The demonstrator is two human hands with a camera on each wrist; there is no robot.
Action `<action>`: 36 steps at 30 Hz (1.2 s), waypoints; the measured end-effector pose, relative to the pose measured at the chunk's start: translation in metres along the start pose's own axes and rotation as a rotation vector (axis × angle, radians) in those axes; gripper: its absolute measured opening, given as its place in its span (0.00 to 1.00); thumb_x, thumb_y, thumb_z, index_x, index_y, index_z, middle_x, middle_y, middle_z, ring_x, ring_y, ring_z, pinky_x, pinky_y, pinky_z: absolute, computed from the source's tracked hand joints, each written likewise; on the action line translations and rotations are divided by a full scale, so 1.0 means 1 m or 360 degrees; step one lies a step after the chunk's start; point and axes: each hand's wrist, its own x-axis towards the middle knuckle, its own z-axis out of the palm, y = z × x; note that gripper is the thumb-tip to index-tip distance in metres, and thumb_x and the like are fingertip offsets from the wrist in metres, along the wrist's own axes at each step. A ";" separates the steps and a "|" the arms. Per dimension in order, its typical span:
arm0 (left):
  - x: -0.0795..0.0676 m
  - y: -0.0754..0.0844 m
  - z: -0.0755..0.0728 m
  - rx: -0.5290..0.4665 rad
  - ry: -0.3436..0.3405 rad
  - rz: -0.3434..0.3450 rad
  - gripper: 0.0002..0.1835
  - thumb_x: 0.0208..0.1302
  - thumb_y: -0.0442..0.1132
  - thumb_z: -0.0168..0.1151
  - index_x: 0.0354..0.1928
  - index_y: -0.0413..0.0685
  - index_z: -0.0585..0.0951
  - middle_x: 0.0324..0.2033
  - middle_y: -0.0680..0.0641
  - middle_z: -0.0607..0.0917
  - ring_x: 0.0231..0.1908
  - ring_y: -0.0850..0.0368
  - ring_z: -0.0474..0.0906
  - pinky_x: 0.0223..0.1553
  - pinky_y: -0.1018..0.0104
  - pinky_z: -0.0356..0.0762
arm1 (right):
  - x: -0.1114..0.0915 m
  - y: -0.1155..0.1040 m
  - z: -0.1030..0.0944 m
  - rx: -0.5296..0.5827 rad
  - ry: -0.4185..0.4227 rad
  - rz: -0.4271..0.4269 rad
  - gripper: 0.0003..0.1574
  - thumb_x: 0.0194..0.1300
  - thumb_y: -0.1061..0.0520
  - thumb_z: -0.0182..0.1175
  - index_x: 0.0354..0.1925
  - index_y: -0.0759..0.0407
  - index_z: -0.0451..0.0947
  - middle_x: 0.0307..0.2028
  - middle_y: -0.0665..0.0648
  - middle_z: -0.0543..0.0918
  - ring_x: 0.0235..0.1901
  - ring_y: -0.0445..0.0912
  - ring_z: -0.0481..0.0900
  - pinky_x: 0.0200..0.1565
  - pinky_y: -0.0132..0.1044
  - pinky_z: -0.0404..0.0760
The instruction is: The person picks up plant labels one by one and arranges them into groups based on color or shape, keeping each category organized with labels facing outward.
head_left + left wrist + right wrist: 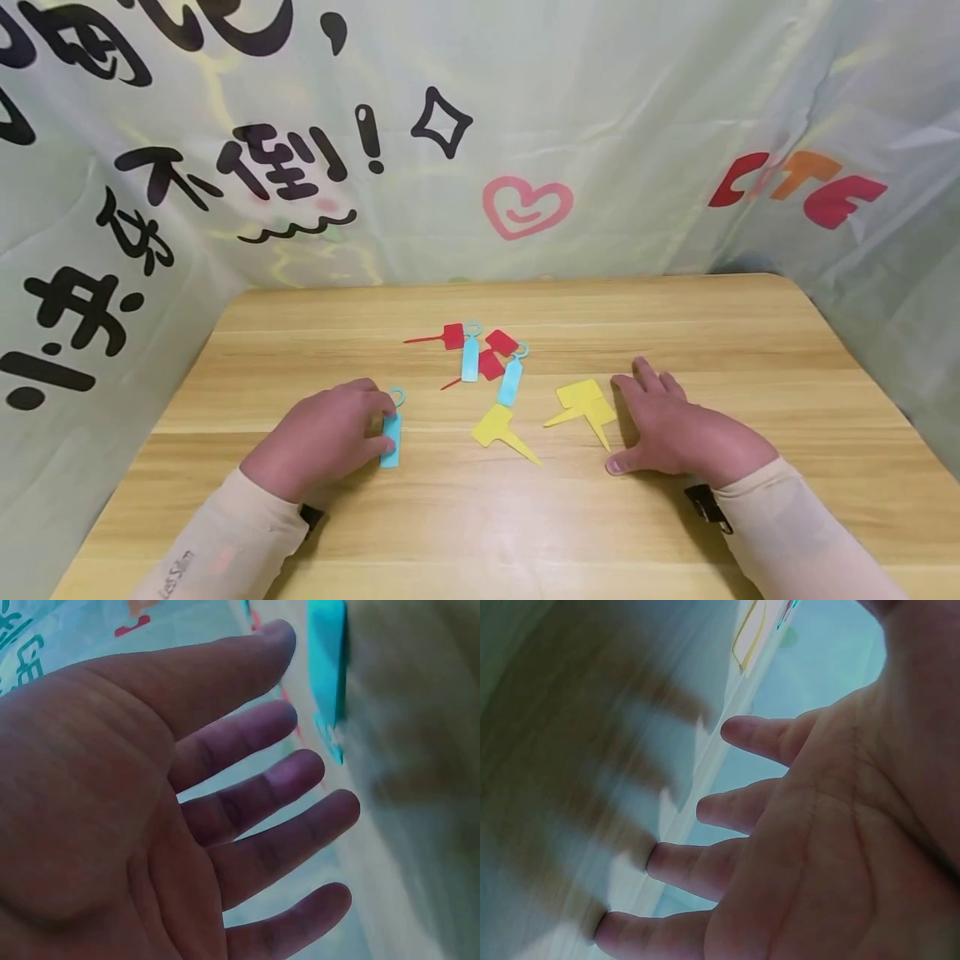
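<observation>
My left hand (326, 433) hovers beside a blue hook-top hanging tag (391, 440) on the left of the wooden table. In the left wrist view its fingers spread, with a gap between the thumb and the blue tag (327, 660). My right hand (671, 429) is spread right of two overlapping yellow T-shaped plant labels (588, 400). Some of its fingertips (616, 927) touch the tabletop, and nothing is held. A third yellow plant label (492, 426) lies nearer the middle, just below a blue hanging tag (510, 382).
Farther back lie red plant labels (453, 336) and another blue hanging tag (470, 358), partly overlapping. The wooden table (675, 325) ends against a pale cloth backdrop (637, 167) with writing and a pink heart. Cloth also rises along the left and right sides.
</observation>
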 end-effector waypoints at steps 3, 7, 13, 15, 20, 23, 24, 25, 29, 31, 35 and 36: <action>-0.001 -0.001 0.005 -0.0010 0.0017 0.0012 0.10 0.53 0.42 0.74 0.29 0.65 0.80 0.36 0.58 0.78 0.23 0.63 0.69 0.24 0.65 0.70 | 0.003 -0.001 0.000 0.0005 -0.0006 0.0000 0.78 0.48 0.26 0.74 0.78 0.68 0.49 0.78 0.77 0.36 0.73 0.80 0.39 0.61 0.77 0.59; -0.003 -0.004 0.006 -0.0012 0.0028 -0.0011 0.14 0.54 0.42 0.76 0.25 0.65 0.77 0.37 0.57 0.78 0.23 0.62 0.69 0.26 0.65 0.70 | 0.008 -0.003 -0.002 -0.0007 -0.0004 -0.0028 0.79 0.48 0.25 0.74 0.77 0.68 0.49 0.77 0.77 0.36 0.73 0.80 0.39 0.62 0.77 0.57; -0.002 -0.009 0.006 0.0018 0.0032 0.0022 0.12 0.54 0.43 0.77 0.25 0.65 0.79 0.35 0.56 0.77 0.24 0.62 0.69 0.28 0.66 0.71 | 0.009 -0.004 -0.003 0.0002 -0.0007 -0.0027 0.79 0.49 0.25 0.73 0.78 0.68 0.48 0.78 0.77 0.36 0.73 0.80 0.38 0.63 0.78 0.56; -0.002 -0.010 0.007 0.0043 0.0038 0.0038 0.09 0.54 0.43 0.77 0.28 0.61 0.82 0.36 0.56 0.77 0.26 0.63 0.70 0.30 0.66 0.72 | 0.009 -0.004 -0.003 0.0002 -0.0009 -0.0024 0.79 0.49 0.25 0.73 0.78 0.67 0.48 0.78 0.76 0.36 0.73 0.80 0.38 0.62 0.78 0.55; -0.003 -0.012 0.009 0.0049 0.0054 0.0054 0.09 0.54 0.43 0.78 0.28 0.61 0.83 0.36 0.57 0.78 0.27 0.64 0.71 0.32 0.66 0.73 | 0.009 -0.005 -0.003 -0.0004 0.0027 -0.0073 0.78 0.49 0.24 0.72 0.77 0.67 0.49 0.78 0.77 0.37 0.72 0.81 0.40 0.61 0.78 0.59; -0.003 -0.011 0.011 0.0041 0.0051 0.0054 0.11 0.54 0.43 0.78 0.25 0.63 0.81 0.34 0.58 0.77 0.27 0.64 0.71 0.32 0.67 0.73 | 0.008 -0.010 -0.005 -0.0085 0.0101 -0.0103 0.74 0.52 0.22 0.69 0.76 0.66 0.53 0.77 0.77 0.42 0.72 0.81 0.44 0.59 0.79 0.59; -0.002 -0.010 0.012 0.0042 0.0051 0.0056 0.12 0.53 0.43 0.79 0.24 0.63 0.81 0.33 0.58 0.77 0.27 0.64 0.71 0.32 0.67 0.73 | 0.008 -0.014 -0.006 -0.0129 0.0147 -0.0111 0.72 0.53 0.22 0.68 0.76 0.66 0.55 0.77 0.76 0.45 0.71 0.81 0.45 0.59 0.80 0.58; -0.002 -0.010 0.012 0.0040 0.0050 0.0063 0.13 0.53 0.42 0.79 0.23 0.64 0.81 0.33 0.58 0.77 0.27 0.64 0.70 0.32 0.68 0.73 | 0.008 -0.018 -0.008 -0.0175 0.0201 -0.0117 0.68 0.55 0.23 0.67 0.74 0.66 0.59 0.77 0.76 0.48 0.71 0.80 0.46 0.59 0.81 0.57; 0.002 -0.008 0.015 0.0048 0.0049 0.0074 0.14 0.52 0.41 0.79 0.21 0.63 0.80 0.32 0.59 0.76 0.28 0.64 0.70 0.32 0.67 0.73 | 0.022 -0.047 -0.016 -0.0224 0.0419 -0.0149 0.45 0.64 0.33 0.66 0.64 0.64 0.76 0.73 0.72 0.62 0.72 0.77 0.50 0.61 0.80 0.53; 0.004 -0.007 0.016 0.0040 0.0041 0.0069 0.13 0.52 0.41 0.80 0.22 0.61 0.81 0.32 0.58 0.77 0.29 0.63 0.71 0.33 0.66 0.74 | 0.036 -0.067 -0.020 -0.0163 0.0469 -0.0188 0.34 0.66 0.38 0.66 0.56 0.63 0.82 0.69 0.68 0.70 0.73 0.73 0.51 0.62 0.77 0.54; 0.005 -0.008 0.016 0.0059 0.0026 0.0035 0.09 0.51 0.43 0.81 0.27 0.59 0.86 0.34 0.58 0.79 0.32 0.62 0.73 0.35 0.67 0.75 | 0.070 -0.110 -0.023 -0.0077 0.0491 -0.0231 0.20 0.68 0.43 0.62 0.29 0.56 0.86 0.55 0.57 0.82 0.73 0.65 0.56 0.61 0.72 0.58; 0.006 -0.008 0.016 0.0061 0.0023 0.0031 0.10 0.51 0.44 0.82 0.26 0.59 0.86 0.35 0.58 0.79 0.32 0.61 0.73 0.35 0.66 0.76 | 0.079 -0.120 -0.023 -0.0070 0.0493 -0.0225 0.22 0.68 0.44 0.61 0.22 0.54 0.83 0.51 0.54 0.82 0.72 0.63 0.56 0.60 0.70 0.59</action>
